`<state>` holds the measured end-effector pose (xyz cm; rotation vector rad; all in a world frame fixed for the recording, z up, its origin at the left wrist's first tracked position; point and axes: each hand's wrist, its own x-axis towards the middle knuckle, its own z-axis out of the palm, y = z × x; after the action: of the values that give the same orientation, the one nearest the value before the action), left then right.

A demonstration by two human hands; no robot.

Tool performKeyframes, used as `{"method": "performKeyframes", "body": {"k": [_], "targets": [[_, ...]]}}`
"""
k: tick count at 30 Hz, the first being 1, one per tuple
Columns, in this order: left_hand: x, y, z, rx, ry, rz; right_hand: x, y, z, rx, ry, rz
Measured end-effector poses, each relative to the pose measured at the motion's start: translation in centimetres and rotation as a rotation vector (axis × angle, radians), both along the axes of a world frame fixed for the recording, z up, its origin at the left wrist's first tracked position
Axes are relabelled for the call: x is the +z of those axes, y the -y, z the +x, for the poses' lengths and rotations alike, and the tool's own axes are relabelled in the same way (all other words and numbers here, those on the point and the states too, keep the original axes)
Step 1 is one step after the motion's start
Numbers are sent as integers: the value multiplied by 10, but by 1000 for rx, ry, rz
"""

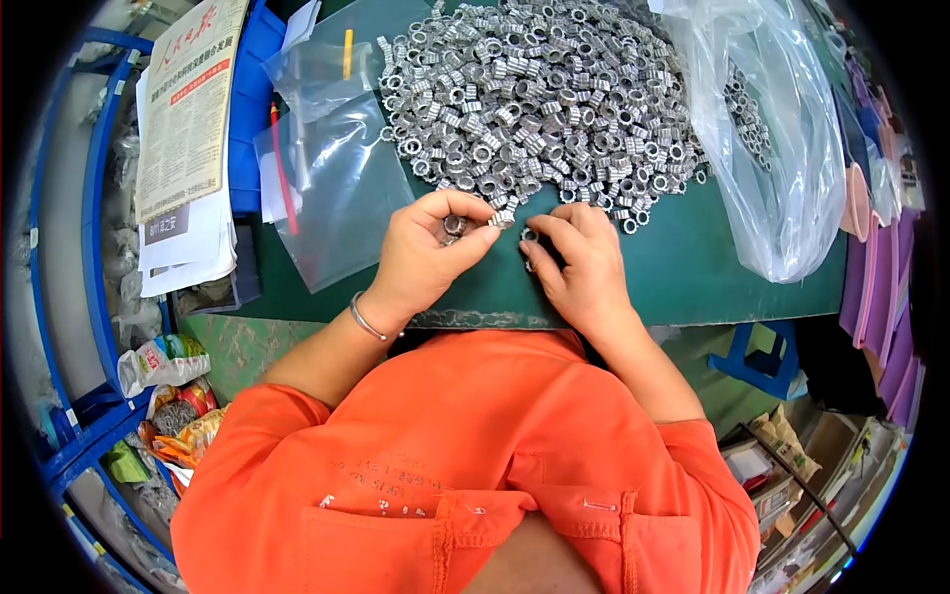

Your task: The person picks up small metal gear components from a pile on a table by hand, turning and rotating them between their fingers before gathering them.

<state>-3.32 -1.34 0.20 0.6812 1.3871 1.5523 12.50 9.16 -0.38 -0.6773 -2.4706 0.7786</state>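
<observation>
A large heap of small grey metal rings lies on the green tabletop. At the heap's near edge, my left hand pinches a ring between thumb and index finger, and another ring sits inside its curled fingers. Just to the right, my right hand holds a ring at its fingertips, with a second small metal piece beside the thumb. The two hands are close together but apart.
Clear plastic bags with a red pen and a yellow stick lie left of the heap. A newspaper rests by a blue bin. A large clear bag is at right, a blue stool below.
</observation>
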Motion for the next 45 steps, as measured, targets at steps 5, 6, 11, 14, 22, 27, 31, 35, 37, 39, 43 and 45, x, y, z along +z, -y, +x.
{"method": "performKeyframes", "body": {"k": [5,6,11,14,22,27,31,35,37,39,43,45], "targets": [[1,0,4,-65,-210,-51,7,-4,1,-60,-42,-51],[1,0,4,-99,-287,-74,8,-3,2,-48,-157,-170],[11,-3,8,-132,-315,-107,15,1,1,76,-262,-441],[11,-2,11,-124,-411,-68,11,2,3,46,-258,-477],[10,-2,13,-108,-488,28,8,5,6,51,-299,-518],[8,-1,12,-153,-497,74,4,5,11,58,-251,-668],[-1,-1,13,-149,-325,133,9,0,16,-1,-342,-1532],[11,-1,14,-258,-344,85,6,0,19,31,-381,-1703],[13,-1,14,-266,-358,71,7,2,19,19,-390,-1704],[10,-2,15,-274,-373,55,11,5,17,15,-354,-1552],[6,-2,16,-210,-427,127,13,9,16,-15,-330,-1412],[6,-2,16,-197,-428,119,13,10,14,7,-331,-1200]]}}
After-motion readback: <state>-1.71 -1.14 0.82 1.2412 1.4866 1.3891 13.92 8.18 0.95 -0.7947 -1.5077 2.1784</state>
